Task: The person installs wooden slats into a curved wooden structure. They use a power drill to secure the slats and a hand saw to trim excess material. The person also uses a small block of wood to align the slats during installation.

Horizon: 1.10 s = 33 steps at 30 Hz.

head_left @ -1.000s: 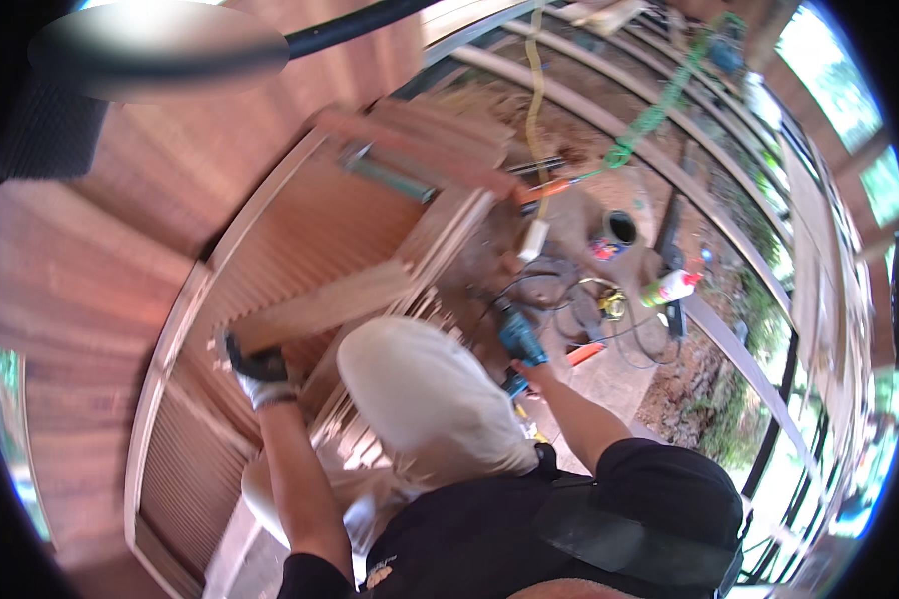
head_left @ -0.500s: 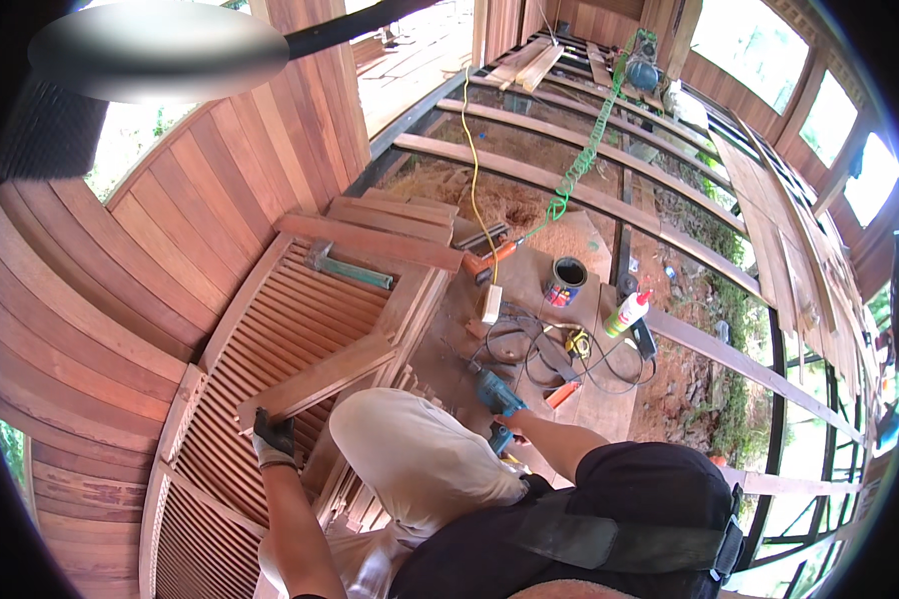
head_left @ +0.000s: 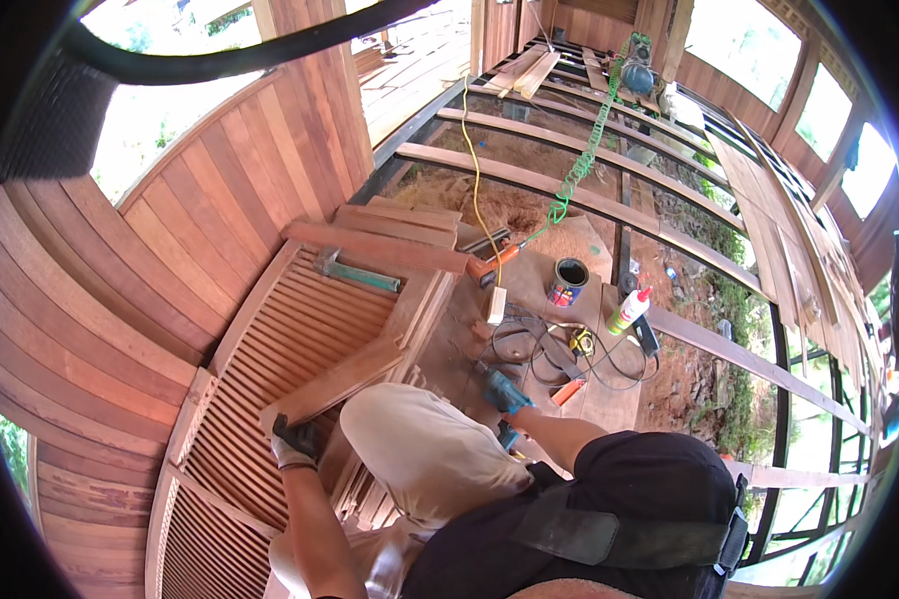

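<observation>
My left hand [head_left: 296,442], in a dark glove with a pale cuff, is closed on the near end of a wooden board [head_left: 340,382]. The board lies slantwise over a slatted wooden shutter panel [head_left: 270,329], its far end at the panel's right-hand frame. My bare right hand [head_left: 522,421] is wrapped round the handle of a teal power drill [head_left: 504,389], right of my raised knee. The drill's dark nose points forward and left, low over the boards; its grip is partly hidden by my hand. A hammer [head_left: 360,275] with a teal handle rests on the panel's far part.
Beyond the drill are an open paint can [head_left: 568,284], a glue bottle [head_left: 629,311], a tape measure [head_left: 581,341], looped black cables [head_left: 539,349] and an orange air tool [head_left: 493,266] on a green coiled hose [head_left: 575,180]. Open floor joists [head_left: 569,188] show soil between them.
My left hand and the board's near end have shifted slightly right over the slats. The drill has turned a little in my right hand. The whole view has shifted slightly.
</observation>
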### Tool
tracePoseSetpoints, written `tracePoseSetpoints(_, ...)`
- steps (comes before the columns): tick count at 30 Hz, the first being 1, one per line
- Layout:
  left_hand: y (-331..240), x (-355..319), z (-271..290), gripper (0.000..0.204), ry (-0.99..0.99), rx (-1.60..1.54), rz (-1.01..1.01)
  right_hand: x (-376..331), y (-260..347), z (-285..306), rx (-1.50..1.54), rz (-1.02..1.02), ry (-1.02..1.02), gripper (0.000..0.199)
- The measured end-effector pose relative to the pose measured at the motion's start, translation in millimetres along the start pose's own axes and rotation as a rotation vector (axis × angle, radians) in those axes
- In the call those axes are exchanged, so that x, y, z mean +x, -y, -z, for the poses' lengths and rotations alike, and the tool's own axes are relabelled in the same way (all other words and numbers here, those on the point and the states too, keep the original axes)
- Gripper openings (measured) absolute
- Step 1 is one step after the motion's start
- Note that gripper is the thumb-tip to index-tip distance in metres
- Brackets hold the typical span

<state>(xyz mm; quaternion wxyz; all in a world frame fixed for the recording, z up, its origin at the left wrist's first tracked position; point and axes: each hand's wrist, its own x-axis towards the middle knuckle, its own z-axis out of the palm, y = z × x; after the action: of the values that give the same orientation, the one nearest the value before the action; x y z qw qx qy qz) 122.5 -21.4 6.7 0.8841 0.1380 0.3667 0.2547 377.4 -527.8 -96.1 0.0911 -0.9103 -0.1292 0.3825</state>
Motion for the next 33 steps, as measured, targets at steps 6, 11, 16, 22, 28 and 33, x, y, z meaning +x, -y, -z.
tracePoseSetpoints(6,3,-14,-37,0.049,-0.261,0.306,-0.258,-5,15,7,0.144,-0.140,0.046,0.073)
tracePoseSetpoints(11,-24,-45,-38,0.035,-0.165,0.449,-0.460,-13,24,12,0.182,-0.256,0.031,0.077)
tracePoseSetpoints(16,-106,-65,30,0.024,0.166,0.604,-0.614,73,-42,-28,0.359,-0.226,0.137,0.068)
tracePoseSetpoints(22,-87,-115,61,0.056,-0.761,1.417,-0.397,73,-51,-26,0.274,-0.306,0.357,0.064)
tracePoseSetpoints(28,-45,-135,13,0.090,-0.659,1.519,-0.170,44,16,46,-0.328,0.230,0.012,0.051)
tracePoseSetpoints(33,-11,-111,-20,0.089,-0.691,1.751,-0.230,-2,146,127,-0.145,0.620,-0.563,0.049)
